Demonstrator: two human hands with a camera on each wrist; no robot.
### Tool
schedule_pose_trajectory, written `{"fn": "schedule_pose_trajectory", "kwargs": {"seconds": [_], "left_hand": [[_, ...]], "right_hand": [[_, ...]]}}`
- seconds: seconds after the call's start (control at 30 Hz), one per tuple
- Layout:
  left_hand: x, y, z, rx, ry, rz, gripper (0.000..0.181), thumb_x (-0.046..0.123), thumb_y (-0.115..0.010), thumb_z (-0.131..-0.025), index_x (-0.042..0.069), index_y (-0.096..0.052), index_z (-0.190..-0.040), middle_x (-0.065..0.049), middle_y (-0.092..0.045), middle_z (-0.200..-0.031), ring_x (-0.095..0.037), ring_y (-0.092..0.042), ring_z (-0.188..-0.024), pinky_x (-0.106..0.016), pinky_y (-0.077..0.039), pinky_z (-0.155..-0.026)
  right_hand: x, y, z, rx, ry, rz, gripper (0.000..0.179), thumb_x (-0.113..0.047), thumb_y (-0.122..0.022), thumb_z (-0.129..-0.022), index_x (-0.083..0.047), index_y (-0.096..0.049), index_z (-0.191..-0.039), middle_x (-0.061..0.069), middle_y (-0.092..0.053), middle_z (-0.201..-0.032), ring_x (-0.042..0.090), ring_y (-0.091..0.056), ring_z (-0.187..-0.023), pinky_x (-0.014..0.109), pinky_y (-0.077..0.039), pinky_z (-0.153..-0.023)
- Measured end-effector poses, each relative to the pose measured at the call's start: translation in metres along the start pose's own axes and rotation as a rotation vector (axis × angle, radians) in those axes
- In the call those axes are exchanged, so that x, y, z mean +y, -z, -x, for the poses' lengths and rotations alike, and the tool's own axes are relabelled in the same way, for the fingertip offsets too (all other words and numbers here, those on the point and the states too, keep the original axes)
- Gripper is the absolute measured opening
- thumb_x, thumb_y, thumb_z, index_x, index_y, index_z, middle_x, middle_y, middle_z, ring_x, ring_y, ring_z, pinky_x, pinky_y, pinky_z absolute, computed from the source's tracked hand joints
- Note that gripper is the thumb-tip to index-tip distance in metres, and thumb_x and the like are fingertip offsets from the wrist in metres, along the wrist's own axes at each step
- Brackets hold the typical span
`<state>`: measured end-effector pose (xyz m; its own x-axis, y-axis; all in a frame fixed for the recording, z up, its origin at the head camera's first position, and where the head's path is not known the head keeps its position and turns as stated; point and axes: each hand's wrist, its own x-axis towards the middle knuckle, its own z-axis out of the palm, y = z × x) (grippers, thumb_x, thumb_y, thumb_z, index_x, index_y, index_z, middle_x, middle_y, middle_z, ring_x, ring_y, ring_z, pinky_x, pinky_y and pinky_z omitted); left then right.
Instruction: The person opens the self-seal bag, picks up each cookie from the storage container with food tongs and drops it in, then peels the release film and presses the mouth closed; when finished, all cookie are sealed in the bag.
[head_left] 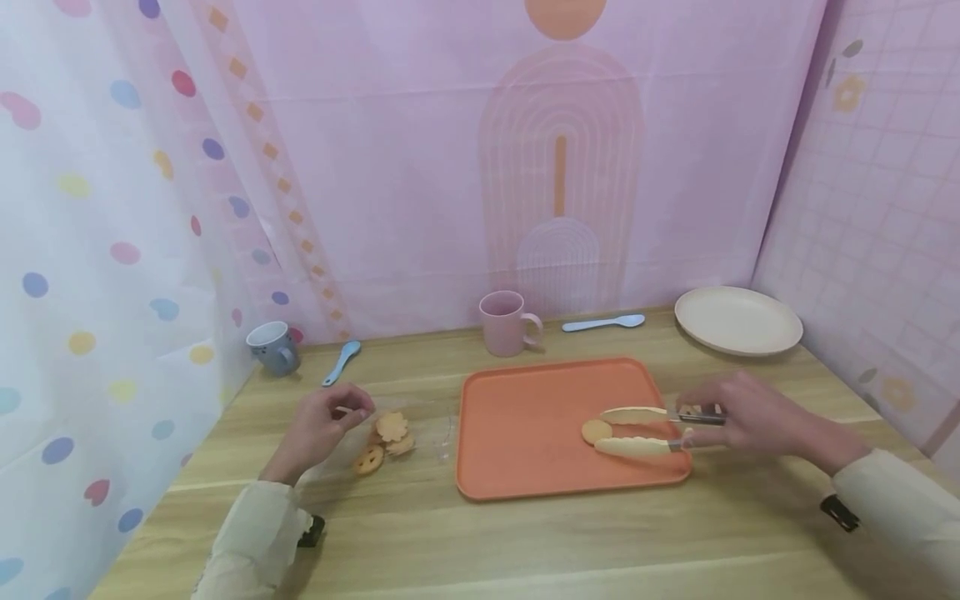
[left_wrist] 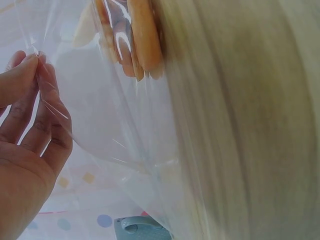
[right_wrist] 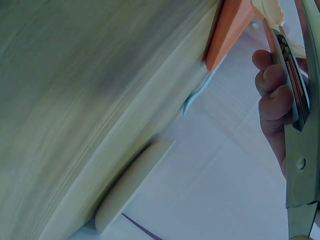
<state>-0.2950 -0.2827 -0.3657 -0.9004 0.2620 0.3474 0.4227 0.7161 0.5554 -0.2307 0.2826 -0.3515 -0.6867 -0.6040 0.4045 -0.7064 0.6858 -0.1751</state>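
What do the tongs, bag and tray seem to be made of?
Tongs: apparently smooth metal, from the grey sheen; their cream, wavy-edged tips look like satin plastic or silicone.
Bag: thin, glossy plastic film, judging by its transparency, creases and glints.
Tray: probably matte plastic, from its even orange colour and raised, rounded rim.

Pink mug (head_left: 501,327), cream plate (head_left: 738,320)

Clear bag (left_wrist: 105,115) of cookies (left_wrist: 145,35) in left hand (left_wrist: 30,155)
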Motion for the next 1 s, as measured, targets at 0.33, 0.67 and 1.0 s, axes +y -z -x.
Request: {"fn": "schedule_pose_trajectory", "kwargs": {"seconds": [0.33, 0.67, 1.0], "left_hand": [[-0.001, -0.002, 0.0, 0.002, -0.021, -0.008, 0.009, -0.001, -0.07, -0.09, 0.007, -0.071, -0.091, -0.006, -0.075, -0.089, 0.001, -0.063, -0.08, -0.02, -0.056, -0.071], [0.001, -0.003, 0.0, 0.014, -0.028, 0.007, 0.009, -0.002, -0.07, -0.09, 0.007, -0.071, -0.09, -0.007, -0.076, -0.089, 0.002, -0.062, -0.079, -0.019, -0.056, -0.071], [-0.001, -0.005, 0.0, 0.016, -0.044, 0.003, 0.011, -0.001, -0.071, -0.089, 0.009, -0.072, -0.088, -0.006, -0.076, -0.089, 0.003, -0.063, -0.08, -0.02, -0.056, -0.071]], "right_hand": [[-0.008, -0.001, -0.01, 0.005, -0.009, 0.01, 0.025, -0.042, -0.082, -0.081, -0.021, -0.077, -0.093, -0.023, -0.051, -0.063, -0.012, -0.035, -0.058, 0.013, -0.031, -0.05], [-0.028, -0.013, -0.066, -0.09, 0.031, -0.045, 0.027, -0.046, -0.074, -0.088, -0.025, -0.075, -0.104, -0.019, -0.063, -0.071, -0.007, -0.044, -0.059, 0.016, -0.038, -0.054], [-0.049, -0.039, -0.125, -0.103, 0.089, -0.062, 0.033, -0.049, -0.076, -0.085, -0.023, -0.077, -0.106, -0.013, -0.057, -0.069, -0.001, -0.042, -0.061, 0.019, -0.037, -0.057]]}}
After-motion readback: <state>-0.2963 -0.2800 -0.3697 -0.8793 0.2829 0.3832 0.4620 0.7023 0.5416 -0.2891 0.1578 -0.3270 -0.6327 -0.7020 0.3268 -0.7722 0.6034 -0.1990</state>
